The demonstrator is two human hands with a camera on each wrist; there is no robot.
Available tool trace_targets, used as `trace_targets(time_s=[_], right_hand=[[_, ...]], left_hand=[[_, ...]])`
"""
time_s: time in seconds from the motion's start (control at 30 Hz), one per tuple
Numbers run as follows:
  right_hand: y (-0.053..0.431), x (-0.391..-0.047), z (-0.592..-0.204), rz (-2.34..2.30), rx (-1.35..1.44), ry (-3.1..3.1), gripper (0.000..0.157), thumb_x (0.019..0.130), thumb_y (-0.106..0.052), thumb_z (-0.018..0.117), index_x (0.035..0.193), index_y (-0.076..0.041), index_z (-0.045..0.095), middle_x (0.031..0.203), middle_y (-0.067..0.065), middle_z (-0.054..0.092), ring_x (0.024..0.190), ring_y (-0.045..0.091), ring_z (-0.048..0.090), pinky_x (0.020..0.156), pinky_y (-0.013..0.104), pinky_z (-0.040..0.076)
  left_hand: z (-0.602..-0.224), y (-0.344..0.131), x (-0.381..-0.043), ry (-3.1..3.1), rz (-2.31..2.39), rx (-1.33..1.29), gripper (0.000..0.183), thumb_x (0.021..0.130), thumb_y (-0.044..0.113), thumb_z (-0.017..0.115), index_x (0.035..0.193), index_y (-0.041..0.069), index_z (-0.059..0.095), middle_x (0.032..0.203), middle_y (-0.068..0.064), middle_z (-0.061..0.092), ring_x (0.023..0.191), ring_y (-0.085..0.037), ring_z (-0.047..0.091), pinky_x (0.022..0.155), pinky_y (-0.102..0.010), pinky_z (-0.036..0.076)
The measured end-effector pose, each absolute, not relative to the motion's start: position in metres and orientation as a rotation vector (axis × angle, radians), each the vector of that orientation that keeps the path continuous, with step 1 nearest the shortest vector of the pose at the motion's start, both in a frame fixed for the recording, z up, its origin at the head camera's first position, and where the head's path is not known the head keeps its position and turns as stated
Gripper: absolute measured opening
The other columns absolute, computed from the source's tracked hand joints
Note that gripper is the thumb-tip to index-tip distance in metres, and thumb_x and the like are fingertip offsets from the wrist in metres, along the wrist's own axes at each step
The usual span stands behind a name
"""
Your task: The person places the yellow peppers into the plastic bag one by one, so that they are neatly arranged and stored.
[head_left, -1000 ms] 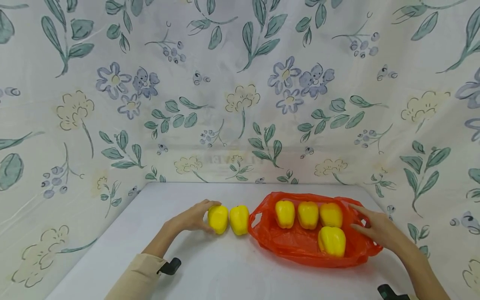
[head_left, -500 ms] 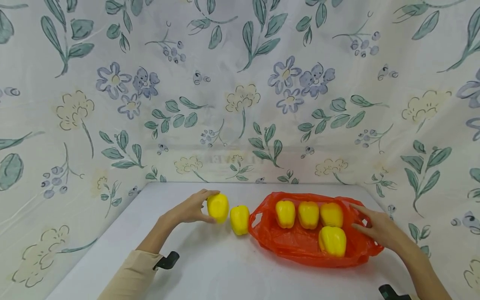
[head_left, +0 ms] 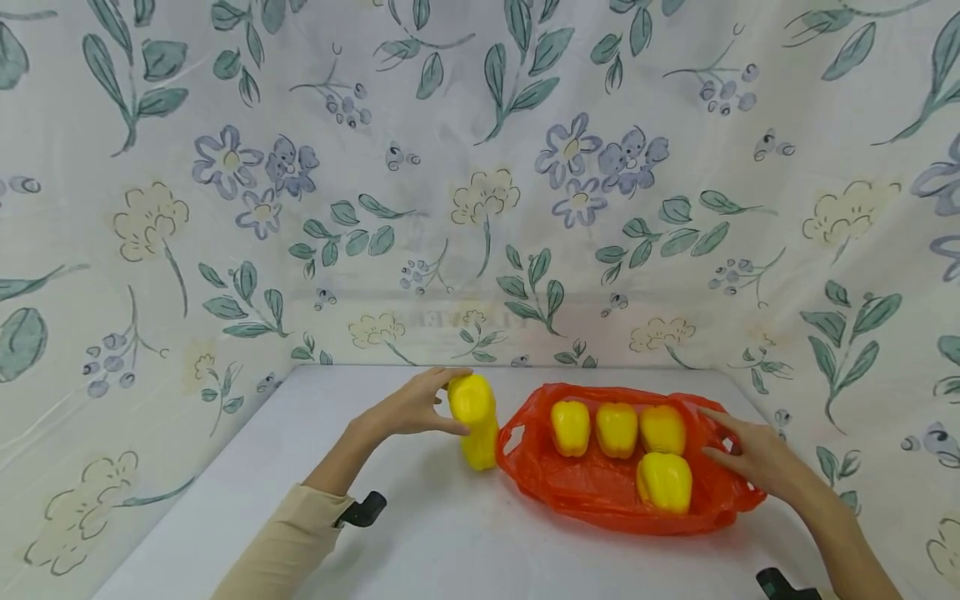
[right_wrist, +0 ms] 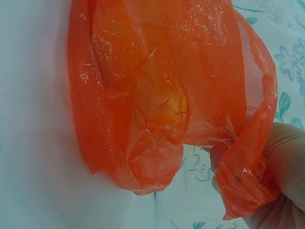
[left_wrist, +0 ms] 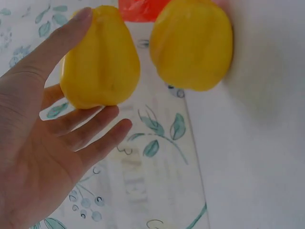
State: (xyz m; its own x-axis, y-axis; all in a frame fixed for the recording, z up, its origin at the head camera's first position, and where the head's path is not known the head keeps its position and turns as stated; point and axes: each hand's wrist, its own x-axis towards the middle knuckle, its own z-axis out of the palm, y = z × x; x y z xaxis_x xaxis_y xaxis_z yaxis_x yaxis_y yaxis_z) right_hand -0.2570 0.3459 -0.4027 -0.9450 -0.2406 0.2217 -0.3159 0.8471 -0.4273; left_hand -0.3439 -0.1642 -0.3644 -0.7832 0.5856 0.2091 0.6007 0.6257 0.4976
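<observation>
My left hand (head_left: 415,407) holds a yellow bell pepper (head_left: 472,402) above the table, thumb on one side and fingers on the other. In the left wrist view the fingers and thumb wrap the pepper (left_wrist: 102,57) loosely. Partly hidden behind it in the head view, a second yellow bell pepper (head_left: 480,450) stands on the table against the bag's left end. Spread open at the right is a red plastic bag (head_left: 577,487) with several yellow bell peppers (head_left: 617,431) inside. At its right end my right hand (head_left: 757,454) pinches the bag's handle (right_wrist: 248,186), seen in the right wrist view.
Everything rests on a white table (head_left: 420,533). Floral cloth (head_left: 420,250) hangs behind and along both sides of it. Dark camera mounts (head_left: 363,509) sit at both wrists.
My left hand has lifted its bell pepper off the table and carried it up and to the right, in front of the second pepper. The right hand and the bag have stayed put.
</observation>
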Motion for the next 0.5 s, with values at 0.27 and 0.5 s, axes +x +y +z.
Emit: trace_targets(time_s=[0.27,0.5], right_hand=[[0.347,-0.256,-0.402,0.733,0.403,-2.896,0.065,0.088,-0.025,0.073,0.142,0.0,0.046,0.093,0.008,0.063,0.066,0.01,0.054,0.056,0.019,0.054],[0.347,-0.257,-0.402,0.777,0.42,-2.877,0.065,0.088,-0.025,0.072,0.143,-0.001,0.045,0.095,0.01,0.064,0.065,0.009,0.054,0.057,0.02,0.056]], left_hand=[[-0.359,-0.136,-0.335,-2.785,-0.887,-1.14,0.091,0.072,0.048,0.084,0.148,0.017,0.042,0.145,0.0,0.048,0.113,-0.016,0.051,0.094,-0.041,0.056],[-0.355,-0.113,-0.327,-2.812,-0.826,-1.202,0.088,0.073,0.051,0.082,0.148,0.026,0.042,0.142,0.006,0.05,0.115,-0.011,0.05,0.095,-0.033,0.055]])
